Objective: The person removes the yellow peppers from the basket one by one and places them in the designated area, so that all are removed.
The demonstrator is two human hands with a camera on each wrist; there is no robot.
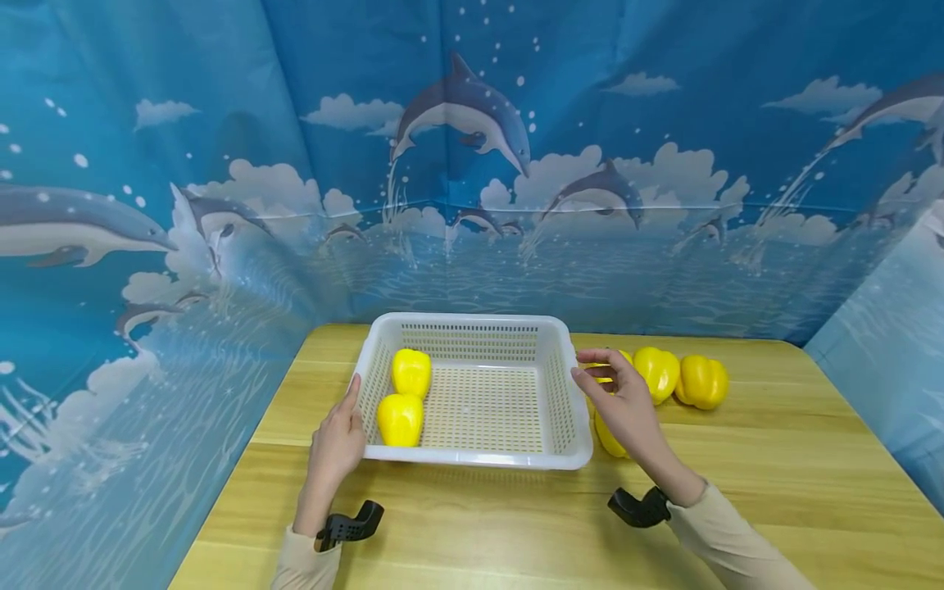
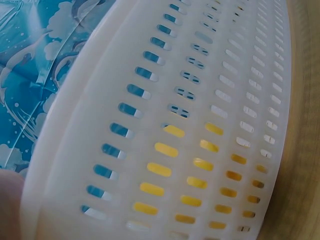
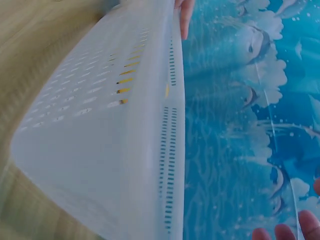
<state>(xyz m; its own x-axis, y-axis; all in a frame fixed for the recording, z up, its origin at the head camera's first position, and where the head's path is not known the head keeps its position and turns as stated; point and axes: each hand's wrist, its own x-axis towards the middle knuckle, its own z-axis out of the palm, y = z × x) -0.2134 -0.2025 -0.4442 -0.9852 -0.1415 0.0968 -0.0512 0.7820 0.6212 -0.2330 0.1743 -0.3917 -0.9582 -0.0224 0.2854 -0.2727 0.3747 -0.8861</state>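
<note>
A white perforated plastic basket point(image 1: 472, 460) stands in front of me, with two yellow bell peppers point(image 1: 410, 373) in its left end. My left hand point(image 1: 338, 438) grips the basket's left rim; part of a finger point(image 2: 9, 205) shows beside that rim in the left wrist view. Beside the right rim is my right hand point(image 1: 623, 401), its fingers loosely bent and holding nothing. The right wrist view shows its fingertips point(image 3: 308, 225) apart from the basket. Several more yellow bell peppers point(image 1: 656, 373) lie right of the basket, some partly hidden behind my right hand.
The wooden table point(image 1: 774, 459) extends to the right of the peppers and in front of the basket. A blue dolphin-print curtain point(image 1: 472, 246) hangs along the back and sides. Black wrist cameras point(image 1: 354, 524) are strapped to both wrists.
</note>
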